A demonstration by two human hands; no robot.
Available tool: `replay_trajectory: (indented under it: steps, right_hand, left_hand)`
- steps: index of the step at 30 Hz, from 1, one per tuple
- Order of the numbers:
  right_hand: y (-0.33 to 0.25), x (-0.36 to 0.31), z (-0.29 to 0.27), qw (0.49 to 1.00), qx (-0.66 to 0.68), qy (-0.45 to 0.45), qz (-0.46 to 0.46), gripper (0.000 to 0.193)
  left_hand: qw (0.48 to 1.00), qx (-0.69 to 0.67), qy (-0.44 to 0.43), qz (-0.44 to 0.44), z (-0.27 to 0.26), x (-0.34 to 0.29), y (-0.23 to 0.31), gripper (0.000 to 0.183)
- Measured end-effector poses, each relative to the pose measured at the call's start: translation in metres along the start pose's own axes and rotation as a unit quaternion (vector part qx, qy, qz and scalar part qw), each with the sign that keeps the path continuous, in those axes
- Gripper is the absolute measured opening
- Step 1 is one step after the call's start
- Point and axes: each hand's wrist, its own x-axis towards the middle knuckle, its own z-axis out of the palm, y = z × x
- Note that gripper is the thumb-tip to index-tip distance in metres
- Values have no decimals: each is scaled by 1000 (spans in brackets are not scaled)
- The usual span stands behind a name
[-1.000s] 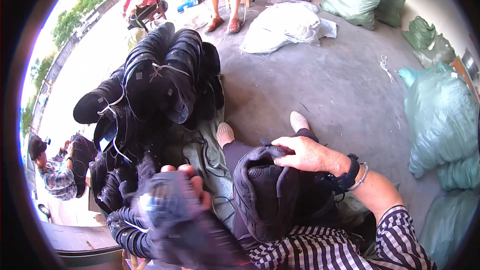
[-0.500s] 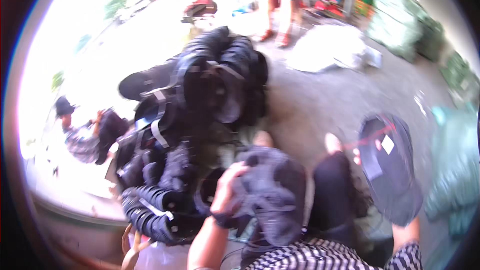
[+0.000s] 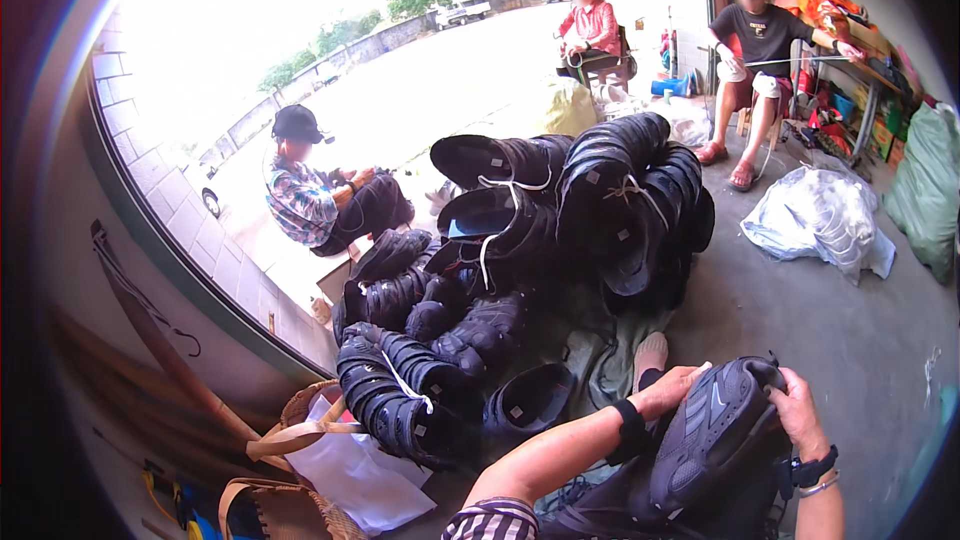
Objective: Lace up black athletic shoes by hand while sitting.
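A dark grey and black shoe upper [image 3: 708, 432] is held over my lap, its toe pointing down toward me. My left hand [image 3: 668, 393] is closed at its far left edge, with the fingertips partly hidden. On the other side my right hand [image 3: 797, 410] grips the edge near the opening, thumb toward the inside. More dark material lies beneath on my lap, but I cannot make out its shape. Left of my left forearm, a single black upper [image 3: 530, 402] rests beside a nested bundle [image 3: 395, 390] tied with white string.
Large tied stacks of black uppers [image 3: 625, 190] stand ahead on the floor. Wicker baskets [image 3: 285, 510] and a white plastic bag [image 3: 360, 475] are at the lower left. A white sack [image 3: 815, 215] and green sack [image 3: 925, 185] stand right. Three people sit farther off.
My view has swung left and up. My right hand has come in from the right to the upper over my lap. The separate upper it held earlier no longer shows clearly.
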Motion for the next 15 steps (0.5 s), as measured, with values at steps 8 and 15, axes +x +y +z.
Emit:
replay_trajectory:
  steps: [8,15]
  right_hand:
    - [-18,1,4,991,-129,-14,-23,21]
    - [-20,-2,4,967,-251,-10,-42,21]
  left_hand:
    - [911,386,141,38,14,-11,39,38]
    - [917,336,173,125,19,-40,51,61]
